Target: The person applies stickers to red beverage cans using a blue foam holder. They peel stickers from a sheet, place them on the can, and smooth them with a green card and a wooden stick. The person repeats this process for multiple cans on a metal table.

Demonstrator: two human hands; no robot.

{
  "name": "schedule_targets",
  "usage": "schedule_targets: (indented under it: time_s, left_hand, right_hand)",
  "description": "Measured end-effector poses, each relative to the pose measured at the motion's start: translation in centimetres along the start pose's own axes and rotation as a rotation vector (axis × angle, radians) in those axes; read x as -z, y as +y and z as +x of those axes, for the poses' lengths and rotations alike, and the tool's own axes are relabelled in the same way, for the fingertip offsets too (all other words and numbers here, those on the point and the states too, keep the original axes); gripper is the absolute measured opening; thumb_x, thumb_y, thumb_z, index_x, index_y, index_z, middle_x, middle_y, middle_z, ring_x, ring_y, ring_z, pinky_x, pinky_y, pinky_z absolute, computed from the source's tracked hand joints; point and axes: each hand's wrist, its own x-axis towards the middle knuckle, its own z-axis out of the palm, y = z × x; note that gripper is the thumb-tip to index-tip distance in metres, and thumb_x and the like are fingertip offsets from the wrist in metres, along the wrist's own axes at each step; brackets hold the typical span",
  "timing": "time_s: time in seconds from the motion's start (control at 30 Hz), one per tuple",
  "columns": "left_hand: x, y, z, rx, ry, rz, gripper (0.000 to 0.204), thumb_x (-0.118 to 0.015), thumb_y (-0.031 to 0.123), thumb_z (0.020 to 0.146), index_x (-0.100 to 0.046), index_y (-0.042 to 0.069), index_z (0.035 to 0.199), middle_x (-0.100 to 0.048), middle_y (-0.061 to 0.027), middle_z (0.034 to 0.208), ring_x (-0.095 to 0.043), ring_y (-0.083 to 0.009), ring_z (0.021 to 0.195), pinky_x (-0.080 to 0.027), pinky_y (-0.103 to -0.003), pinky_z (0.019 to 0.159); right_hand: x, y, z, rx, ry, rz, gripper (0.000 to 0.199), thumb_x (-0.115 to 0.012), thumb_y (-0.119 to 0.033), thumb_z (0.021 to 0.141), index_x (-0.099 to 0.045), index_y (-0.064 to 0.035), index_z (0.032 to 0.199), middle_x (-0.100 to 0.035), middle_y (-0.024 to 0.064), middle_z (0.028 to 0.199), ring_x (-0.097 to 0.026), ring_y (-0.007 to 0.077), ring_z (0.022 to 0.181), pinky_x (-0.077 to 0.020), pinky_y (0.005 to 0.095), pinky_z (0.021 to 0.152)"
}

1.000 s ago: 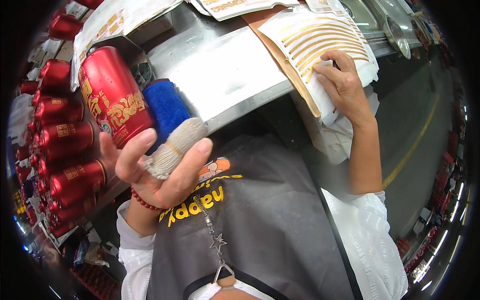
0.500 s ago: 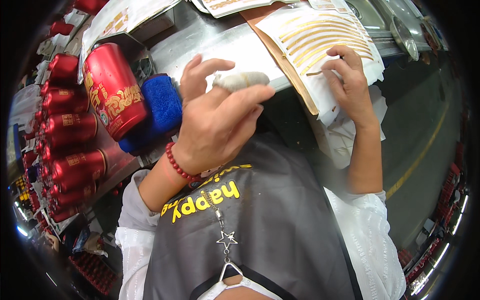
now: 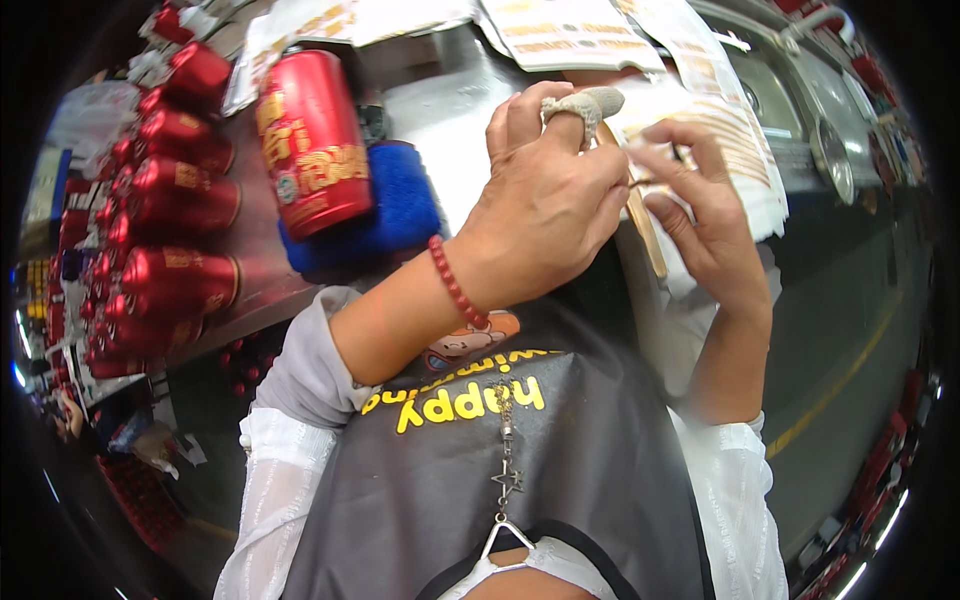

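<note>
My left hand (image 3: 550, 200), with a pale cloth cover (image 3: 585, 106) on one finger and a red bead bracelet on the wrist, is closed at the near edge of a white sheet of gold strips (image 3: 735, 150). Its thumb and forefinger meet at one end of a thin gold strip (image 3: 646, 182). Close on the right, my right hand (image 3: 705, 215) curls round the strip's other end. Motion blurs its fingertips, so its grip is unclear. A red can with gold print (image 3: 315, 150) lies on a blue towel (image 3: 405, 200) to the left.
Several red cans (image 3: 185, 200) stand in rows at the far left. More printed sheets (image 3: 570, 35) lie on the metal table (image 3: 445, 85) at the back. A metal basin (image 3: 780, 90) is at the back right. A brown board (image 3: 645, 235) lies under the sheet.
My left hand has moved right and away from me, up to my right hand. My right hand has drawn back from the sheet's strips toward it. The view has shifted.
</note>
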Motion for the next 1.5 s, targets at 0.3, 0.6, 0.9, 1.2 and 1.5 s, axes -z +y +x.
schedule_targets:
  time_s: [0.3, 0.6, 0.9, 1.2, 1.5]
  left_hand:
    - [11.6, -0.8, -5.6, 0.214, 0.025, 0.090, 0.005, -0.063, 0.010, 0.088, -0.066, 0.005, 0.088, -0.061, -0.0260, 0.125, -0.048, -0.0387, 0.124, -0.023, -0.049, 0.115]
    - [15.9, -3.6, -12.2, 0.424, 0.251, 0.126, 0.006, -0.069, 0.013, 0.082, -0.067, 0.008, 0.086, -0.058, -0.0286, 0.126, -0.040, -0.0428, 0.127, -0.026, -0.050, 0.112]
    - [15.5, -6.6, -14.8, 0.632, 0.329, -0.120, 0.011, -0.071, 0.018, 0.083, -0.064, 0.009, 0.085, -0.060, -0.0237, 0.125, -0.044, -0.0363, 0.128, -0.026, -0.044, 0.112]
    - [14.5, -8.6, -16.3, 0.543, 0.327, -0.095, 0.030, -0.073, 0.022, 0.082, -0.066, 0.007, 0.107, -0.062, -0.0194, 0.122, -0.044, -0.0347, 0.128, -0.018, -0.048, 0.117]
    - [16.0, -8.2, -14.2, 0.268, 0.131, 0.714, 0.080, -0.079, 0.048, 0.073, -0.058, 0.009, 0.140, -0.062, -0.0125, 0.130, -0.034, -0.0357, 0.139, -0.009, -0.061, 0.118]
  right_hand:
    - [-6.4, -4.7, 7.1, 0.139, -0.198, 0.352, 0.012, -0.074, -0.010, 0.088, -0.066, -0.0015, 0.087, -0.059, 0.0120, 0.115, -0.056, 0.0252, 0.111, -0.0460, 0.0346, 0.090]
    - [-13.1, -9.2, 9.6, 0.030, -0.231, 0.403, 0.011, -0.074, -0.007, 0.088, -0.067, 0.0010, 0.087, -0.056, 0.0123, 0.113, -0.059, 0.0165, 0.091, -0.0499, 0.0287, 0.075]
    - [-15.7, -10.2, 10.2, 0.056, -0.103, 0.229, 0.010, -0.077, -0.002, 0.080, -0.068, -0.0026, 0.086, -0.056, 0.0156, 0.112, -0.059, 0.0270, 0.104, -0.0497, 0.0353, 0.086]
    - [-15.5, -10.2, 10.4, 0.070, -0.143, 0.127, 0.009, -0.076, -0.003, 0.080, -0.068, -0.0031, 0.084, -0.055, 0.0131, 0.115, -0.056, 0.0237, 0.110, -0.0465, 0.0328, 0.083]
    - [-12.9, -11.2, 10.6, 0.049, -0.178, 0.176, 0.010, -0.077, -0.007, 0.078, -0.071, -0.0025, 0.084, -0.057, 0.0153, 0.109, -0.056, 0.0302, 0.111, -0.0460, 0.0438, 0.098]
